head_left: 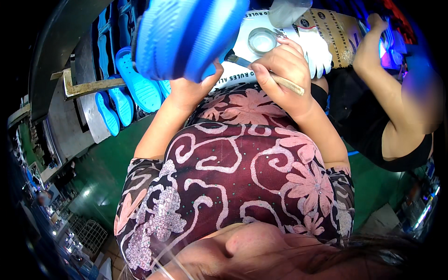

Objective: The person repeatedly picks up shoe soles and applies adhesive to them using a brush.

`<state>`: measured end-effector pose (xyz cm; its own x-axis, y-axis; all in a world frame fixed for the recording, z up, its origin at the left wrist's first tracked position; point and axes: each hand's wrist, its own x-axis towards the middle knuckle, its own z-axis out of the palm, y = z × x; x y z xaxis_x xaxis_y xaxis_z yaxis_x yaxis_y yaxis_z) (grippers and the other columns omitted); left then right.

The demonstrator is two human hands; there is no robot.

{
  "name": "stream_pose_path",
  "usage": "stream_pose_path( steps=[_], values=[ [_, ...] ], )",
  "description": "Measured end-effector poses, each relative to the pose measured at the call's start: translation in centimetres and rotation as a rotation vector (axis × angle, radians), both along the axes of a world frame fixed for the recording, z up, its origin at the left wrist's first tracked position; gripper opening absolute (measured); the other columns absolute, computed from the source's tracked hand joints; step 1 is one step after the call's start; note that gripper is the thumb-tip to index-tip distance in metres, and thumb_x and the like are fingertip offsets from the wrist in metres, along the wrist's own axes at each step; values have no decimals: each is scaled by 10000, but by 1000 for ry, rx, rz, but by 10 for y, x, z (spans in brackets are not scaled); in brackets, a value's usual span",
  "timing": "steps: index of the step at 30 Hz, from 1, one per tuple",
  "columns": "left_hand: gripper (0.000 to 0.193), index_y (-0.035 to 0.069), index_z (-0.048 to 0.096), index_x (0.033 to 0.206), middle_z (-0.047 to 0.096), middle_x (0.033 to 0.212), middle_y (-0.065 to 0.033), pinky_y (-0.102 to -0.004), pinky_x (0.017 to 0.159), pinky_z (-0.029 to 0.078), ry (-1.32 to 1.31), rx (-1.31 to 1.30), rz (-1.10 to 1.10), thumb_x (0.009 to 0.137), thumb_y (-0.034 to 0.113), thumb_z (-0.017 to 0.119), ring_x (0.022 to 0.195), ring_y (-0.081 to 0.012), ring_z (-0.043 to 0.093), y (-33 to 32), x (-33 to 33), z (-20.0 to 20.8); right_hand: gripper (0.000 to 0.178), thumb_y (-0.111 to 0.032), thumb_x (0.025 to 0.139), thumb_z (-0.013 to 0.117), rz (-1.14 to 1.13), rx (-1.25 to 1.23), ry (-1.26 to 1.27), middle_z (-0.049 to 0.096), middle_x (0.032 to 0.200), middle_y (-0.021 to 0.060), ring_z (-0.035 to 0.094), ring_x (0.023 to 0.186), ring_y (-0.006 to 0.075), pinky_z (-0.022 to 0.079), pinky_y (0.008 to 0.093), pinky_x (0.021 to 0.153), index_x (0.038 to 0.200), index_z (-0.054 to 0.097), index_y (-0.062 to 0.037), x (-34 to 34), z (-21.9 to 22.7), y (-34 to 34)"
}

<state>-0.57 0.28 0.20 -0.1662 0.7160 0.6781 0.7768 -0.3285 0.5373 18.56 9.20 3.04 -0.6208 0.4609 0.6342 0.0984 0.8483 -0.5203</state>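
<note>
My left hand is closed on a large blue ridged shoe, held up at the top of the view; most of those fingers are behind it. In my right hand is a brush with a pale wooden handle, gripped between thumb and fingers. The brush's dark tip reaches to the shoe's lower right edge; whether it touches I cannot tell. Just beyond my right hand, a round glass dish stands on a white printed sheet.
Several blue soles lie on a rack at the left, near a worn metal bar. White gloves and brown printed wrapping lie right of the dish. A co-worker's bent arm is close at the right.
</note>
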Motion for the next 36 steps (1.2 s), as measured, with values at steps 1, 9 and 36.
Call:
stream_pose_path(
  steps=[1, 9, 36],
  values=[
    [252, 23, 635, 888, 632, 819, -102, -331, 664, 490, 78, -15, 3, 640, 40, 676, 701, -271, 611, 0, 1, 3, 132, -172, 742, 641, 0, -1, 0, 551, 604, 24, 536, 609, 201, 392, 351, 778, 658, 621, -72, 2, 1, 0],
    [324, -23, 551, 991, 610, 878, -85, -288, 725, 463, -328, -9, -32, 684, -12, 653, 789, -169, 594, 2, -4, 15, 126, -132, 768, 618, -67, -122, 132, 559, 602, 39, 517, 585, 194, 391, 349, 754, 659, 622, -67, 26, 6, 4],
    [499, 40, 401, 1304, 594, 1070, -161, -297, 847, 482, -1284, -532, -899, 899, 319, 484, 949, -222, 592, 175, 63, 197, 254, -163, 897, 521, -345, -767, 547, 595, 650, 52, 532, 572, 105, 421, 233, 541, 751, 629, 14, 32, -63, -9]
  ],
)
